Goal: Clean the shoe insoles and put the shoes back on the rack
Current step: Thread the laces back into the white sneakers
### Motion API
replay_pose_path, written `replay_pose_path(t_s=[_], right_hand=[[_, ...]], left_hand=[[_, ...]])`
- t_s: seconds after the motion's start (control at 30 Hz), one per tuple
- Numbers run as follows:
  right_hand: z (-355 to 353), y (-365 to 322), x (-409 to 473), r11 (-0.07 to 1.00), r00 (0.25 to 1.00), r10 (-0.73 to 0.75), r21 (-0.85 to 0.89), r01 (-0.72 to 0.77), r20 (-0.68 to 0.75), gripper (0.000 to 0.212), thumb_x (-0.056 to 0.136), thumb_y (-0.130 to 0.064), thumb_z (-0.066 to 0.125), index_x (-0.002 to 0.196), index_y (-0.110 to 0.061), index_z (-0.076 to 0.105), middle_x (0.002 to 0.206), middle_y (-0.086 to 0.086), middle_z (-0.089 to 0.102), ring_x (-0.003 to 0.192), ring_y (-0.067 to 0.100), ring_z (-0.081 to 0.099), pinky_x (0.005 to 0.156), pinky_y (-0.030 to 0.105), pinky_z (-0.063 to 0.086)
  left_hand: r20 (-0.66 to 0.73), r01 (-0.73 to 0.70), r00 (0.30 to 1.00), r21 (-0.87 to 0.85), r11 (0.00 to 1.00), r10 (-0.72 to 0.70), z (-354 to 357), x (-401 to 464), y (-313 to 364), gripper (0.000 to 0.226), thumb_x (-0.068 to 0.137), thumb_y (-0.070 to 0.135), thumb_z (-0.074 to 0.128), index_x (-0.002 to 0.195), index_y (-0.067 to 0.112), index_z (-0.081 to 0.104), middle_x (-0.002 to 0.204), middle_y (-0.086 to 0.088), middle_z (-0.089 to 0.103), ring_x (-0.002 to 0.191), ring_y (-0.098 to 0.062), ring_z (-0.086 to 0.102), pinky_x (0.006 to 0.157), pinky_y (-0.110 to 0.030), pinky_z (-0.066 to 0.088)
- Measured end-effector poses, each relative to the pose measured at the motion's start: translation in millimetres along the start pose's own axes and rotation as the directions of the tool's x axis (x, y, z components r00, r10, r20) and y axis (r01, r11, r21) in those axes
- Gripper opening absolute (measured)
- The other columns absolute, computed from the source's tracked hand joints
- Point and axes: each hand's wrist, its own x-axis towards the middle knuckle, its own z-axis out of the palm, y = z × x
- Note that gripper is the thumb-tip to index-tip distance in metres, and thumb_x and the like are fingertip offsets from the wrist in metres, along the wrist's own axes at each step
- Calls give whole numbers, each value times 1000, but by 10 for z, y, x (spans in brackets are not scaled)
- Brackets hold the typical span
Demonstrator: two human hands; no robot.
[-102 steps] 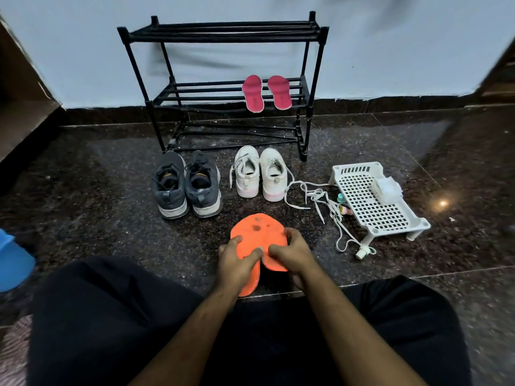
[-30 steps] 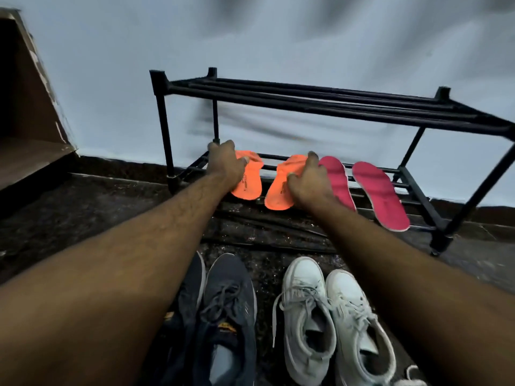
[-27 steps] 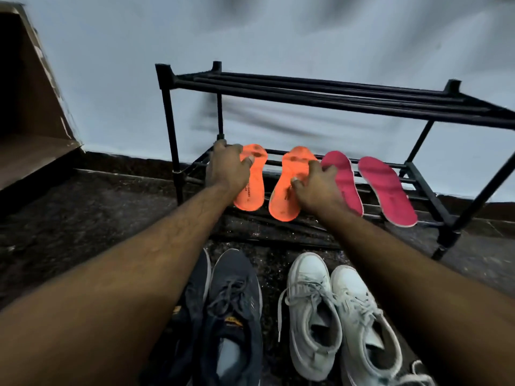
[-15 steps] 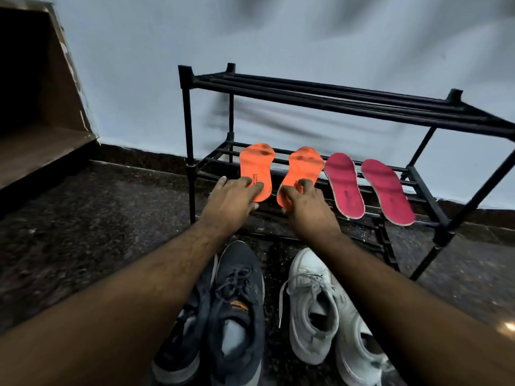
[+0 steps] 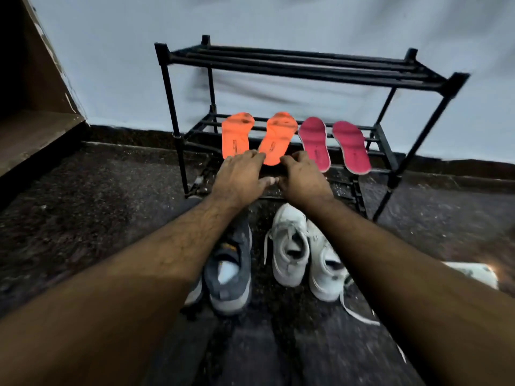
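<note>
both hands reach toward the black shoe rack [image 5: 306, 66], which stands against a pale wall [image 5: 278, 18]. the left hand [image 5: 241, 178] is palm down with its fingers loosely spread; its fingertips overlap the near ends of the two orange insoles [image 5: 235, 136], though contact cannot be told. the right hand [image 5: 302, 179] is also palm down, fingers loose and slightly bent, gripping nothing, just in front of the rack's middle shelf. the thumbs of the two hands nearly meet.

the orange insoles lie side by side on the middle shelf, toes toward the wall, heels over the front bar. just to their right lie two pink insoles [image 5: 315, 143] on the same shelf, apart from both hands. the top shelf bars hang over all four insoles.

on the dark speckled floor [image 5: 83, 218], between the forearms, sit a pair of dark grey shoes [image 5: 231, 274], partly hidden by the left forearm, and a pair of white shoes [image 5: 289, 246], a loose lace trailing to the right. a wooden ledge [image 5: 33, 135] sits at far left, and a blurred white object [image 5: 473, 271] at the right edge.
</note>
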Motion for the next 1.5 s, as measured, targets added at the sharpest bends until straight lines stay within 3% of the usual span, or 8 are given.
replay_pose_path(t_s=[0.17,0.33,0.43,0.53,0.67,0.97,1.23,1.5], right_hand=[[-54,188,-823,993,993,120,-24,-119,16,41,86,-25,62,125,-13,53,124,15,47,111,38,50,86,48,49],[152,496,-1529,977,966,206,-86,-194,158,36,93,-28,55,124,-12,55,127,15,53,112,35,51,91,42,45],[259,614,-1785,970,946,238,-94,-222,218,32,92,-27,56,121,-12,55,114,15,64,104,35,61,82,41,51],[357,682,-1867,961,948,257,-157,-229,186,31,92,-14,54,123,-14,53,102,14,69,95,34,66,75,40,52],[547,662,-1812,937,957,247,-289,-196,153,23,93,-10,50,113,-12,62,103,8,71,105,28,60,79,36,48],[670,684,-1718,931,934,319,-239,-277,161,23,97,-14,47,112,-17,64,104,5,70,109,25,55,81,35,50],[384,422,-2150,925,922,351,-216,-314,165,29,96,-5,45,112,-12,67,104,12,69,100,27,65,80,37,54],[204,99,-2911,940,972,208,-297,-168,111,28,94,-9,45,105,-17,69,98,4,71,98,23,65,81,33,45]], left_hand=[[117,-67,991,-48,997,72,189,-673,622,62,89,39,66,143,14,48,142,-8,52,131,-28,50,108,-43,38],[317,-90,945,24,996,78,628,-1199,966,51,88,36,64,134,17,53,138,-7,54,126,-29,53,103,-42,43],[416,-99,908,127,987,38,828,-1316,1021,53,90,35,63,136,14,48,139,-8,52,130,-29,47,100,-41,45],[424,-97,905,214,972,-3,936,-1261,1077,45,90,25,65,130,10,51,133,-11,55,127,-29,46,100,-39,41],[475,-38,876,250,968,-88,1085,-1096,1138,38,88,18,67,123,12,55,123,-15,61,116,-32,56,94,-38,46],[486,14,865,232,973,-128,1143,-986,1198,33,93,21,62,125,16,56,127,-14,58,121,-31,53,100,-38,40],[512,2,853,197,980,-105,852,-1597,1381,30,97,25,55,125,14,56,127,-14,58,124,-31,51,101,-38,40],[471,-20,873,296,955,-128,581,-2441,1465,25,94,30,57,115,18,61,117,-7,67,114,-25,60,107,-36,32]])
